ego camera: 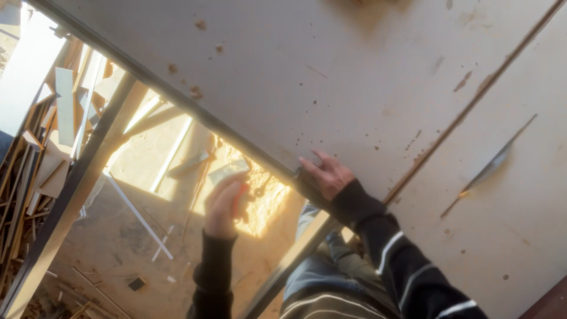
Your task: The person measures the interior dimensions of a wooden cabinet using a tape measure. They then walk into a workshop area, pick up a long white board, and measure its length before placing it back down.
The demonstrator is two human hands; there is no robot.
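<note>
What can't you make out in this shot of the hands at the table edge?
- Head view: the orange-handled tool in the left hand; fingers and glare hide its kind.
- Right hand on the table edge: palm side hidden.
- Saw blade in the table slot: mostly below the top.
- Wood scraps: blurred, cut off at left.

You wear a black knit top with long sleeves whose ribbed cuffs close snugly at the wrists of your left hand (223,204) and right hand (328,174). Thin white stripes cross the right sleeve (407,269) in well-spaced bands, and more run over the chest below it. Under the top you have faded blue-grey trousers.
</note>
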